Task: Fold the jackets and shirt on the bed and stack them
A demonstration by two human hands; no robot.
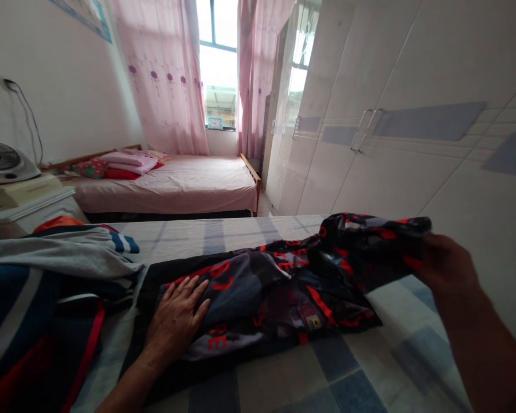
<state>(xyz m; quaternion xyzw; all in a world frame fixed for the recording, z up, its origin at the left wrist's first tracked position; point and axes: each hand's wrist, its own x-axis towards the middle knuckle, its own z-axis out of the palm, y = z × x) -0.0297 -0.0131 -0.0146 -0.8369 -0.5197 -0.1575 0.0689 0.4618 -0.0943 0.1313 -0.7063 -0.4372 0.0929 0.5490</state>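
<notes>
A dark garment (245,287) with grey patches and red lettering lies partly folded on a checked bedsheet (284,373). My left hand (178,312) rests flat on its left part, fingers spread. At the garment's right end, my right hand (445,264) grips a raised part of the cloth, which looks like a sleeve, and holds it off the bed. The right fingertips are partly hidden and a little blurred. Black cloth shows under the garment's left and lower edges; I cannot tell whether it is the same piece.
Left of the garment lies a heap of clothes (60,258) in grey, navy and red. A fan (2,163) stands on a box at the far left. Beyond, a second bed (189,180) holds folded pink bedding (129,159). A white wardrobe (391,74) lines the right side.
</notes>
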